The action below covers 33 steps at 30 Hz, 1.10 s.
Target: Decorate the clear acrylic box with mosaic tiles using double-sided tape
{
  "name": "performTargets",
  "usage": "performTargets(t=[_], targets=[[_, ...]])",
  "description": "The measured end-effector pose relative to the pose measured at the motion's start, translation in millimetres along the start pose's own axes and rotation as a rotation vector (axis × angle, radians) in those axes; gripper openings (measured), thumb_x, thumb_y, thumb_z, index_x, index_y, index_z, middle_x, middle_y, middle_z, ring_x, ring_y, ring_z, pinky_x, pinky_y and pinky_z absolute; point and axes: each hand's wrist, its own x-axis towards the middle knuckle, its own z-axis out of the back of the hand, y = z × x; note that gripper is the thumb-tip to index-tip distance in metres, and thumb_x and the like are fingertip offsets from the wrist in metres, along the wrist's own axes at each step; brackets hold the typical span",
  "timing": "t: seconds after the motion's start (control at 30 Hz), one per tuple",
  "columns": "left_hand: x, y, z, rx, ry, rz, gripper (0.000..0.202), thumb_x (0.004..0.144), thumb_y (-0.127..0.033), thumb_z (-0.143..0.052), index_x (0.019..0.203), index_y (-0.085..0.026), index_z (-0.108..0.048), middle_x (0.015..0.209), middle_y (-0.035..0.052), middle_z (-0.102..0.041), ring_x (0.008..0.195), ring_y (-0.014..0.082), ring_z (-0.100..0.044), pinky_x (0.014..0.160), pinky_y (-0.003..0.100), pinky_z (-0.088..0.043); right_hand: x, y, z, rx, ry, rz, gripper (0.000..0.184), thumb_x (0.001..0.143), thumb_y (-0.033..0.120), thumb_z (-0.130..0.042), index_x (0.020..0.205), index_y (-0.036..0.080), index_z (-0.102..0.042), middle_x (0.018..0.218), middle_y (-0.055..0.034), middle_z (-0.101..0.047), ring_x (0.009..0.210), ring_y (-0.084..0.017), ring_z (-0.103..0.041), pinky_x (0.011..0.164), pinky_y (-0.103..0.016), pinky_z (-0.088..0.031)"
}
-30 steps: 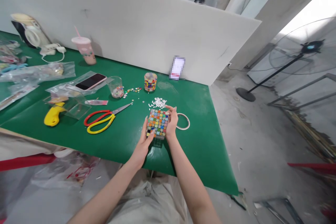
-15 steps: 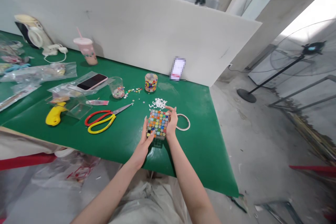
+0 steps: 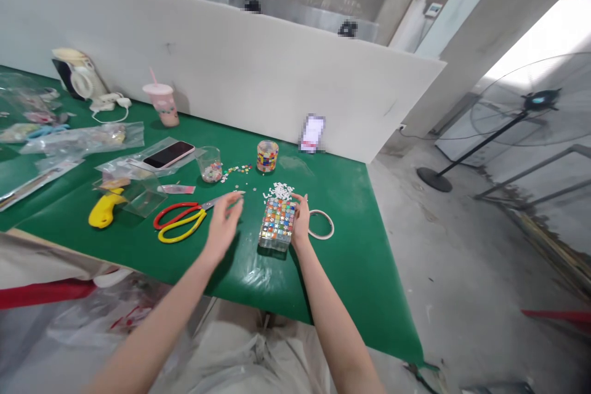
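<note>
A clear box covered with small coloured mosaic tiles (image 3: 277,224) stands on the green table (image 3: 351,258). My right hand (image 3: 301,223) rests against its right side, fingers curled along the edge. My left hand (image 3: 223,226) hovers open to the left of the box, fingers spread, near the tip of the red and yellow scissors (image 3: 184,219). A small heap of white chips (image 3: 279,190) lies just behind the box. A white ring (image 3: 321,225) lies to the right of my right hand.
A tile-covered jar (image 3: 267,155), a clear cup of beads (image 3: 210,164), a phone on plastic bags (image 3: 168,154), a yellow cutter (image 3: 104,211) and a pink cup (image 3: 164,104) sit further left. A white partition (image 3: 258,68) runs behind. The table edge and a floor fan (image 3: 530,98) are to the right.
My left hand has let go of the tiled box and moved left, opening. The box now stands lower on the table, with my right hand still at its side.
</note>
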Motion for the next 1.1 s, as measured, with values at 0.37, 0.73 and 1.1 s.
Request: performTargets(t=[0.37,0.73,1.1], targets=[[128,20,12.6,0.858,0.263,-0.082,0.033,0.094,-0.035,-0.058,0.120,-0.015,-0.059,0.119,0.0102,-0.062,0.103,0.0234,-0.063,0.087,0.045,-0.054,-18,5,102,-0.443,-0.042,0.084,0.039,0.092,0.055,-0.043,0.094,0.019,-0.058,0.076,-0.0056,-0.061,0.071,-0.022,-0.057,0.071,-0.037,-0.045],[141,24,-7.4,1.104,0.404,-0.131,0.033,0.094,-0.033,-0.059,0.122,-0.015,-0.058,0.121,0.0103,-0.061,0.104,0.0235,-0.063,0.087,0.045,-0.054,-32,-15,116,-0.856,0.218,0.241,0.043,0.085,0.064,-0.053,0.077,0.022,-0.056,0.082,-0.0065,-0.063,0.082,-0.025,-0.058,0.078,-0.038,-0.042],[144,20,-1.0,0.979,0.354,-0.063,0.034,0.094,-0.033,-0.059,0.122,-0.015,-0.057,0.121,0.0104,-0.061,0.103,0.0233,-0.063,0.086,0.044,-0.055,-27,-23,111,-1.146,0.312,0.327,0.021,0.095,0.035,-0.056,0.098,0.015,-0.063,0.095,-0.0033,-0.066,0.082,-0.016,-0.064,0.078,-0.036,-0.054]])
